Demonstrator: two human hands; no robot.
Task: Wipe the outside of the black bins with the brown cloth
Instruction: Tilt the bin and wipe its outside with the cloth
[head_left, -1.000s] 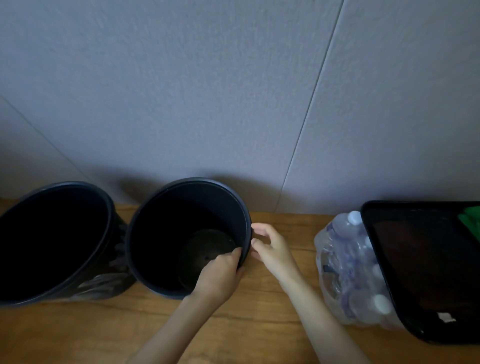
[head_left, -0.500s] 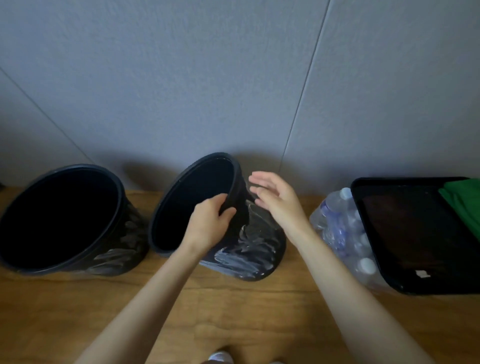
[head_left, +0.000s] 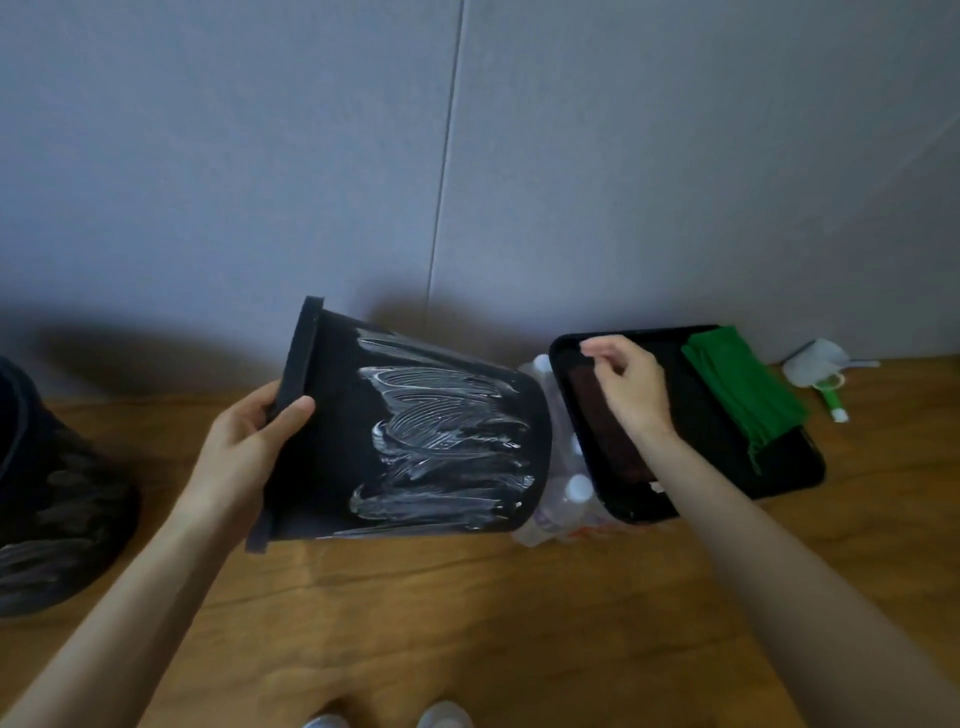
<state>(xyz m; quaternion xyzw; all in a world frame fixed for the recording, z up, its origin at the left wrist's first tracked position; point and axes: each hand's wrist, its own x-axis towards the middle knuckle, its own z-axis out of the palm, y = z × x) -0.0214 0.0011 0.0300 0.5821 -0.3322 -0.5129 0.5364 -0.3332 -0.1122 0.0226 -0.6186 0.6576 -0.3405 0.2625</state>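
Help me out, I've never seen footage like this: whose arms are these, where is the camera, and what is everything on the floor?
There is no machine here. A camera worn on a person's head looks down at their two bare hands. The left hand grips the rim of a black bin, tipped on its side and smeared with white streaks. The right hand reaches over a black tray that holds a brown cloth and a green cloth. Water bottles lie between them, and a second bin stands far left on the wooden floor.

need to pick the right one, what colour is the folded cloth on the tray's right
Green cloth, clearest in the head view.
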